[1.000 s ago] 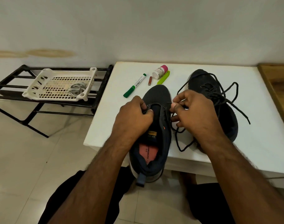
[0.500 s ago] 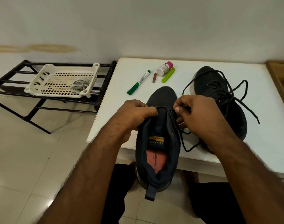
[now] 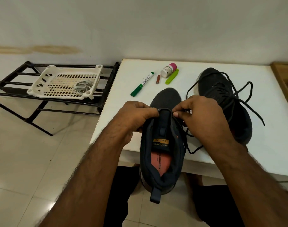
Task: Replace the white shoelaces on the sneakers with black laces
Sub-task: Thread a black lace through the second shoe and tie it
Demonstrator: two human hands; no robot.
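Observation:
A dark sneaker [image 3: 162,161] with a pink insole hangs over the front edge of the white table [image 3: 271,99], heel toward me. My left hand [image 3: 136,117] grips its left eyelet edge beside the tongue. My right hand [image 3: 204,118] pinches a black lace [image 3: 191,149] at the right eyelet edge; the lace's loose end trails down onto the table. A second dark sneaker [image 3: 222,102] lies behind my right hand, laced in black with its ends spread out. Pale laces [image 3: 82,87] lie coiled in a white basket [image 3: 64,94].
The basket sits on a black metal rack [image 3: 12,86] to the left of the table. A green marker [image 3: 142,84], a small brown stick [image 3: 158,79], a pink-capped bottle [image 3: 168,70] and a lime-green clip [image 3: 172,78] lie at the table's back. A wooden surface [image 3: 285,82] borders the right.
The near sneaker has slid toward me, its heel now further off the table edge. Both hands stayed at the top eyelets and came closer together over the tongue.

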